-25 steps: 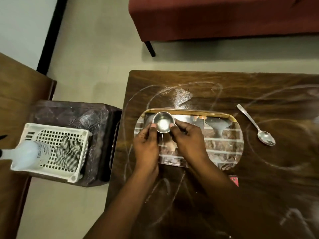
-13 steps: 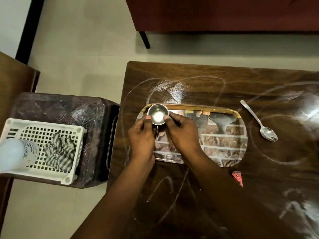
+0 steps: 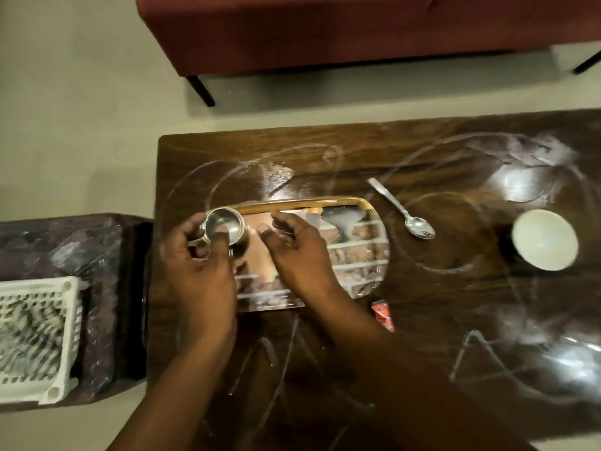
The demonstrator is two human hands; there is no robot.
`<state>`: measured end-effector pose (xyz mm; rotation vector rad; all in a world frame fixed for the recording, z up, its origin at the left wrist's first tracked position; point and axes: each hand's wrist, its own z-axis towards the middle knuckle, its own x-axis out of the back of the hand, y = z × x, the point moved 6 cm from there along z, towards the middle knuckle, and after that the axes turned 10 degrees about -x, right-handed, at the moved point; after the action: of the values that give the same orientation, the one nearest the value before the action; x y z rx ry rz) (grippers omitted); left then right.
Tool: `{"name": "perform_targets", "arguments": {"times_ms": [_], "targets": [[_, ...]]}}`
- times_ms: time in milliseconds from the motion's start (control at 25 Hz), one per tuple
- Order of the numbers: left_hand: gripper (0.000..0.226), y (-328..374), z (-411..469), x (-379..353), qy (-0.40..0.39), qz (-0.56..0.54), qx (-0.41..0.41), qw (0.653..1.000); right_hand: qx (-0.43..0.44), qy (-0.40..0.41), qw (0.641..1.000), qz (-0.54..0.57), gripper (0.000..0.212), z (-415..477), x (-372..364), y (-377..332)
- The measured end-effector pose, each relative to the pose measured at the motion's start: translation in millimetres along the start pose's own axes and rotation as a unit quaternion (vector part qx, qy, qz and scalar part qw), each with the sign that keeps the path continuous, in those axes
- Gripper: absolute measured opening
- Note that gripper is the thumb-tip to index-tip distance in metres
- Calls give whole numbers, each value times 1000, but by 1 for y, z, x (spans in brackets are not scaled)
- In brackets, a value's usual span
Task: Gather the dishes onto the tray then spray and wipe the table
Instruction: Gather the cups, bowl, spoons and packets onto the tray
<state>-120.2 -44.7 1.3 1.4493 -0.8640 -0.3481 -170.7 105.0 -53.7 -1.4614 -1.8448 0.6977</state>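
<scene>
A small steel cup (image 3: 224,224) stands at the far left corner of the patterned tray (image 3: 357,252) on the dark wooden table (image 3: 422,320). My left hand (image 3: 198,275) holds the cup, thumb on its rim. My right hand (image 3: 296,252) hovers just to the right of the cup, fingers loosely curled and off it. A steel spoon (image 3: 403,211) lies on the table to the right of the tray. Farther right stands a white bowl (image 3: 544,244). White smears and rings cover the tabletop.
A small red packet (image 3: 383,315) lies by the tray's near right corner. Left of the table a dark stool (image 3: 107,288) carries a white plastic basket (image 3: 39,340) with a striped cloth. A red sofa (image 3: 325,30) stands beyond the table.
My right hand has let go of the cup and drawn a little to the right. The view has swung right, bringing the white bowl into sight and the spray bottle out.
</scene>
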Motion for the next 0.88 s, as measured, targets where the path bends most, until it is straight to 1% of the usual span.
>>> {"name": "perform_targets", "arguments": {"times_ms": [80, 160, 280, 440, 600, 720, 880], "targets": [[27, 16, -24, -28, -68, 22, -50, 996, 9, 25, 999, 24, 35, -12, 42, 6], [24, 22, -54, -66, -146, 37, -67, 986, 8, 49, 997, 57, 32, -26, 89, 16], [21, 34, -110, -124, -228, 29, -72, 971, 7, 82, 992, 93, 31, -48, 169, 38], [23, 42, -191, -194, -313, 13, -39, 949, 10, 154, 980, 129, 25, -80, 288, 71], [23, 41, -272, -261, -374, 29, -11, 927, 4, 237, 960, 150, 25, -105, 407, 112], [24, 49, -324, -306, -408, 39, -4, 912, -9, 277, 949, 149, 26, -118, 481, 144], [26, 57, -390, -366, -457, 49, 26, 888, -34, 328, 933, 146, 24, -129, 575, 181]]}}
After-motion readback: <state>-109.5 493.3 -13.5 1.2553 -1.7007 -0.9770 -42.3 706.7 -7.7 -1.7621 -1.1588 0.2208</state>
